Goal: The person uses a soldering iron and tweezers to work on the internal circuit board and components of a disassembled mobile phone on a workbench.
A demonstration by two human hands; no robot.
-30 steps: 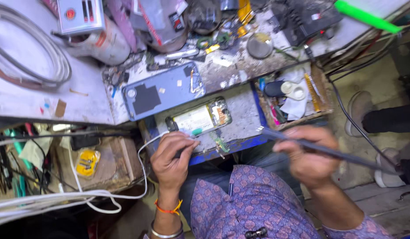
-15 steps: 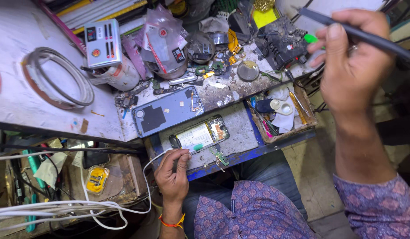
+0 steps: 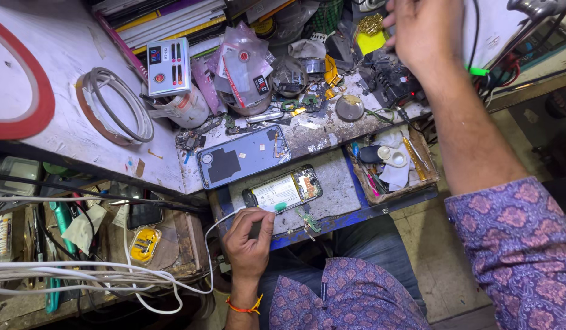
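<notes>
The bench (image 3: pixel 62 140) is crowded from the back wall to the front lip, and the open phone (image 3: pixel 283 190) lies face down on the grey pad (image 3: pixel 338 183) near the front edge, its blue back cover (image 3: pixel 243 156) just above it. The right hand (image 3: pixel 423 33) is stretched far up to the cluttered back row by the soldering gear (image 3: pixel 390 79); its fingers are curled down out of sight, so I cannot tell whether they grip anything. The left hand (image 3: pixel 249 235) sits at the bench lip, fingers pinched together on something small at the phone's lower corner.

Risk, as I judge it: that long right forearm crosses above the parts tray (image 3: pixel 362 186), and a low sweep could knock loose bits off. The small green board (image 3: pixel 308 220) lies right at the edge and could slide into the lap. White cables (image 3: pixel 81 272) hang just beside the left wrist, a snag waiting. Open room is scarce: only the bare pad right of the phone.
</notes>
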